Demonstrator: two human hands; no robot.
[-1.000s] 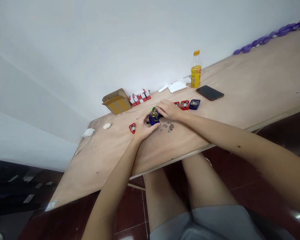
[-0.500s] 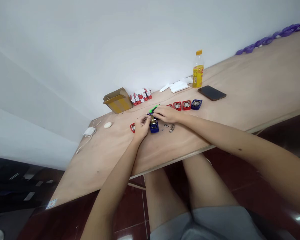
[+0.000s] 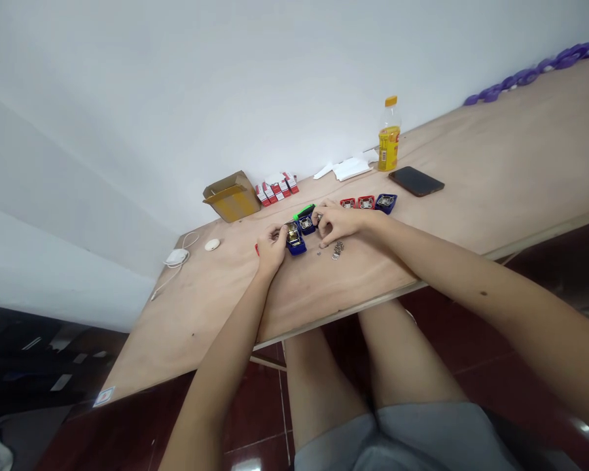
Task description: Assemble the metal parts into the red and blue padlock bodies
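My left hand (image 3: 272, 248) grips the left side of a blue casing (image 3: 297, 248) with a brass-coloured metal mechanism inside. Just behind it lies another blue casing (image 3: 305, 224), holding silver metal parts. A screwdriver with a green and black handle (image 3: 304, 212) rests beyond these casings. My right hand (image 3: 341, 222) is bent low over the table, its fingers curled, one fingertip down by the small metal parts (image 3: 338, 250). Whatever lies between those fingers is too small and hidden to name. A tiny metal bit (image 3: 319, 254) sits near that fingertip.
Two red casings (image 3: 366, 202) and a blue casing (image 3: 386, 203) stand in a row to the right. Behind are a cardboard box (image 3: 233, 199), red-and-white boxes (image 3: 277, 190), papers (image 3: 352, 168), a yellow drink bottle (image 3: 389, 147) and a phone (image 3: 416, 181). A white cable (image 3: 177, 257) lies left.
My right hand has left the blue casing and moved right and down to the small metal parts. The casing in my left hand has shifted slightly left, uncovering the second blue casing.
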